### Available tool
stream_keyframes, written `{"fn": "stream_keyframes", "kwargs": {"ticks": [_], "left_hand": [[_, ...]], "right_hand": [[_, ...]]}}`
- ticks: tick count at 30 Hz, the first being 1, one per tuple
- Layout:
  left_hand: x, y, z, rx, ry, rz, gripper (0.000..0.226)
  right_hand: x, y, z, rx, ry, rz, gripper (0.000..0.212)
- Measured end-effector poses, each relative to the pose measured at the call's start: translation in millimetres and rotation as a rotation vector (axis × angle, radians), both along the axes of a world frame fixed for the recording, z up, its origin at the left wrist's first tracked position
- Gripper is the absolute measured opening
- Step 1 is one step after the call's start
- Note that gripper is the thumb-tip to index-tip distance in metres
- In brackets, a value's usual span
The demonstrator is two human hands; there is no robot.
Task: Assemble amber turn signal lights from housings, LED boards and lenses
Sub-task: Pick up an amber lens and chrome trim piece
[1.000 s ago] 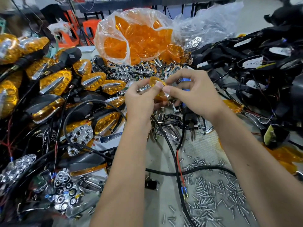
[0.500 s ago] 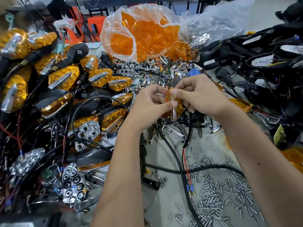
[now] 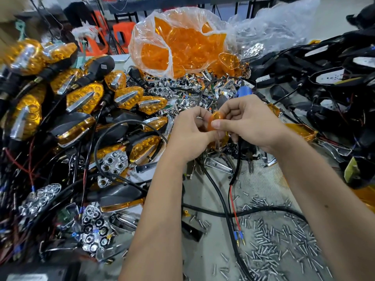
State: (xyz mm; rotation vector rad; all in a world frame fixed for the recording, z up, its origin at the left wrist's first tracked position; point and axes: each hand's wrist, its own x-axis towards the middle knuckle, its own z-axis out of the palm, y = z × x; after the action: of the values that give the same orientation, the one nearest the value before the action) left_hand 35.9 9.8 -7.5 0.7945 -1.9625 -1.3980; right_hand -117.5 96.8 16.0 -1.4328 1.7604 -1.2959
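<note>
A small amber lens point(image 3: 215, 118) sits between both hands above the middle of the table. My left hand point(image 3: 189, 134) grips its lower left side with curled fingers. My right hand point(image 3: 250, 122) pinches it from the right, thumb tip on its front. A chrome part below the lens is mostly hidden by my fingers. A black cable point(image 3: 233, 179) with red wire hangs down from under my hands.
Finished amber signal lights point(image 3: 85, 98) are piled at the left. A clear bag of amber lenses point(image 3: 182, 47) stands at the back. Black housings with wires point(image 3: 334, 78) fill the right. Chrome reflectors point(image 3: 113, 163) and loose screws point(image 3: 274, 240) cover the table.
Both hands have stayed together on the amber lens and turned it; the lens now shows more of its top edge between the fingers. The view has shifted slightly.
</note>
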Motion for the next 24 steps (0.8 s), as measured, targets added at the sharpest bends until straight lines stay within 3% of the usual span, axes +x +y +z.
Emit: {"fn": "stream_keyframes", "kwargs": {"ticks": [4, 7, 9, 11, 16, 24], "left_hand": [[4, -4, 2, 0.061, 0.006, -0.035, 0.028], [9, -6, 1, -0.007, -0.058, -0.064, 0.020], [12, -7, 0, -0.046, -0.049, -0.006, 0.011], [13, -8, 0, -0.038, 0.007, 0.087, 0.018], [8, -4, 3, -0.108, 0.095, 0.195, 0.023], [-29, 21, 11, -0.243, 0.128, 0.223, 0.028]], "right_hand": [[1, -1, -1, 0.061, -0.031, -0.038, 0.014], [-4, -2, 0, 0.142, 0.020, -0.076, 0.025], [-6, -3, -1, 0.190, 0.098, -0.090, 0.029], [-6, -3, -1, 0.231, 0.237, -0.108, 0.033], [-1, -2, 2, 0.182, 0.381, -0.193, 0.016], [-9, 21, 4, 0.108, 0.279, -0.114, 0.007]]}}
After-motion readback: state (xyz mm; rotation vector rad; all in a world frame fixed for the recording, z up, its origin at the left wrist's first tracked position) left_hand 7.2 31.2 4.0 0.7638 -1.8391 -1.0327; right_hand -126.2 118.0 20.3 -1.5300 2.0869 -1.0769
